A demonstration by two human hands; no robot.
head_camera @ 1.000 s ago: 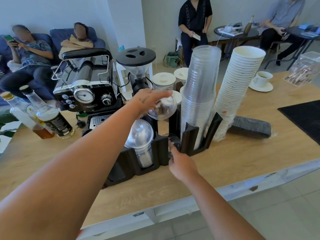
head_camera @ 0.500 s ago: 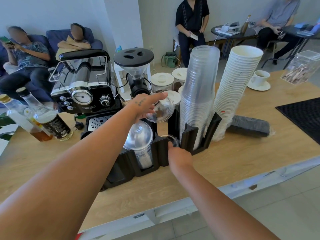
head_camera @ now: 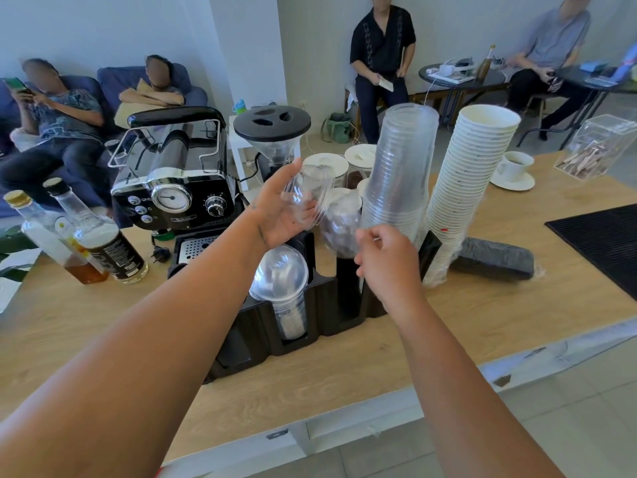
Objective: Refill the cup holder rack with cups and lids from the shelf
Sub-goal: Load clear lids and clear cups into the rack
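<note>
The black cup holder rack (head_camera: pixel 324 305) stands on the wooden counter (head_camera: pixel 482 315). One slot holds a stack of clear dome lids (head_camera: pixel 279 274). Further right the rack carries a tall stack of clear plastic cups (head_camera: pixel 400 174) and a leaning stack of white paper cups (head_camera: pixel 472 181). My left hand (head_camera: pixel 275 215) is above the rack, palm turned up, holding a few clear dome lids (head_camera: pixel 306 194). My right hand (head_camera: pixel 382 260) hovers over the middle slot and pinches the edge of another clear dome lid bundle (head_camera: pixel 339 224).
A black espresso machine (head_camera: pixel 172 181) and a grinder (head_camera: pixel 272 132) stand behind the rack, with white-lidded jars (head_camera: pixel 327 163) beside them. Bottles (head_camera: pixel 100 243) stand at left. At right are a dark wrapped pack (head_camera: pixel 496 258), a cup on a saucer (head_camera: pixel 513 169), an acrylic box (head_camera: pixel 599 150) and a black mat (head_camera: pixel 603 243).
My right hand rose from the rack's middle slot, bringing a clear lid bundle up with it. My left hand turned palm up and lifted its lids slightly.
</note>
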